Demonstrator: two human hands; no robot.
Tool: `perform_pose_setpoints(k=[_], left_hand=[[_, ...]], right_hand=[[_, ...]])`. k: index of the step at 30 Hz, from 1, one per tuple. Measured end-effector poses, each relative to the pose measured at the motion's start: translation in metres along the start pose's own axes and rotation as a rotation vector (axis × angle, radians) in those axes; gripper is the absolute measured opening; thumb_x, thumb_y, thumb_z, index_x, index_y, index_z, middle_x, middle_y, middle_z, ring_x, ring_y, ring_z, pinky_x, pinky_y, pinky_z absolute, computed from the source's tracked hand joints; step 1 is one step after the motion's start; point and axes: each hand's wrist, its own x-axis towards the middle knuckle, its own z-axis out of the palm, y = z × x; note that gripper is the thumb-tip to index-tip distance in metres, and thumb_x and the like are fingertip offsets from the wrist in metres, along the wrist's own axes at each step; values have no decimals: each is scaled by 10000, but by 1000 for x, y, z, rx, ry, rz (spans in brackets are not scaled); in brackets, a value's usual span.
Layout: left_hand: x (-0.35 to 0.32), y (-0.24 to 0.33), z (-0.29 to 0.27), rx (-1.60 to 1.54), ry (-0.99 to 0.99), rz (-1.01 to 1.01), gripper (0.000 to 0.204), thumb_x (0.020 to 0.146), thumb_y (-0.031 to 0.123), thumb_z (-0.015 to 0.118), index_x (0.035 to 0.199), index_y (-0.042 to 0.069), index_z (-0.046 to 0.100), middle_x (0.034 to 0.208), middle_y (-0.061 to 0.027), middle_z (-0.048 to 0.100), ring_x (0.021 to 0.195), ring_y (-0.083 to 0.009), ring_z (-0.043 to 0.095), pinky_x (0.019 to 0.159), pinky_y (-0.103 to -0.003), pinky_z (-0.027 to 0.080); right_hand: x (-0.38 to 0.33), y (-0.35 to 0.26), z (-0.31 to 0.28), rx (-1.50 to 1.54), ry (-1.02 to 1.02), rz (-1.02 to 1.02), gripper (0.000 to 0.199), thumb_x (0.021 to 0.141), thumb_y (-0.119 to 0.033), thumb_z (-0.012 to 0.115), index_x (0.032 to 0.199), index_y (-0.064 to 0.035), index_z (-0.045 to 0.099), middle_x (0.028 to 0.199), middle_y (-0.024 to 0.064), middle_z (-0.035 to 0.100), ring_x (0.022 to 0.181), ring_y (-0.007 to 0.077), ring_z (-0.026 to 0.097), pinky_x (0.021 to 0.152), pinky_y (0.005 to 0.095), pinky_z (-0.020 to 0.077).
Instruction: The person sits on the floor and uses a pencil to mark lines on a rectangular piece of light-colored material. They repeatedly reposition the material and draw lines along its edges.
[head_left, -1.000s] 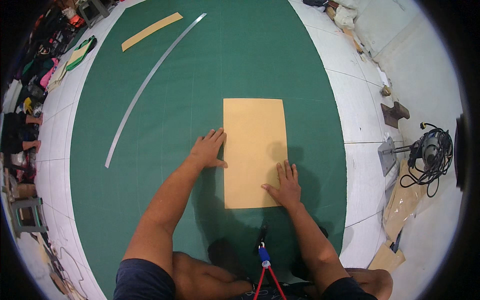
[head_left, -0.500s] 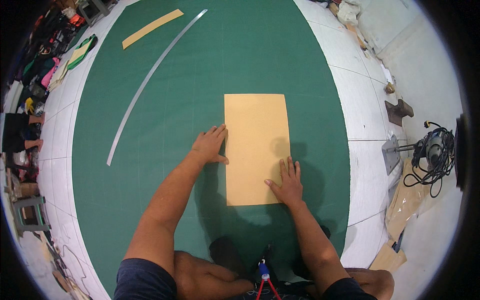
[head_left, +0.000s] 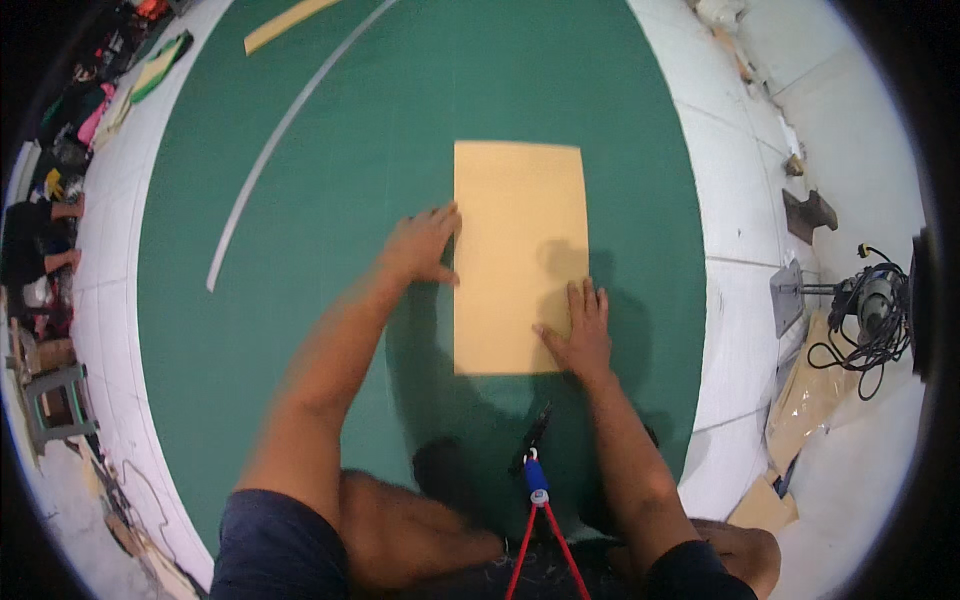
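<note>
A plain tan cardboard sheet (head_left: 519,256) lies mid green mat (head_left: 300,330), long axis near-to-far; left hand (head_left: 422,246) flat at its left edge, right hand (head_left: 579,333) spread on its near-right corner, neither gripping

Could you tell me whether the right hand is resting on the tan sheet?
Yes, the right hand lies flat on the tan sheet's lower right corner.

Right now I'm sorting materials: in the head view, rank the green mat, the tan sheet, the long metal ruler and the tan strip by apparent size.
1. green mat
2. tan sheet
3. long metal ruler
4. tan strip, partly cut off by the frame, so unsure.
</note>
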Motion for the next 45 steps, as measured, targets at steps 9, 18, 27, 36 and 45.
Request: perform_pose_setpoints(k=[9,18,27,36,45], left_hand=[[0,5,-15,-12,-20,1,1237,657,553,922,1616,136,263,1711,-35,242,1538,-309,315,1156,-514,471],[-1,12,-18,49,-55,-42,1250,668,595,903,1631,153,239,1719,-35,217,1553,-302,288,1176,-524,447],[-3,14,-23,60,-47,-34,1244,670,591,907,1630,147,250,1709,-42,246,1542,-304,308,1189,-469,442],[-2,9,-20,8,-26,-2,1237,651,557,925,1616,120,287,1710,-58,250,1535,-322,319,1184,-487,433],[1,9,-18,-71,-28,-5,1223,640,460,957,1617,141,293,1711,-66,242,1541,-353,295,1196,-525,412]], right_hand=[[-4,2,-3,10,63,19,1033,788,-612,810,1572,-80,398,1681,198,256,1561,405,212,1197,542,372],[0,6,0,-7,47,32,1052,779,-628,813,1579,-82,403,1690,202,243,1565,400,210,1212,534,345],[-1,7,-1,23,61,30,1059,754,-609,836,1573,-84,416,1690,192,255,1567,393,213,1220,508,339],[-2,9,-1,2,80,6,1045,757,-625,825,1558,-75,441,1687,205,262,1556,408,237,1227,513,323],[-1,3,-8,19,4,71,1067,774,-671,788,1571,-71,408,1673,214,278,1562,413,210,1223,523,333]])
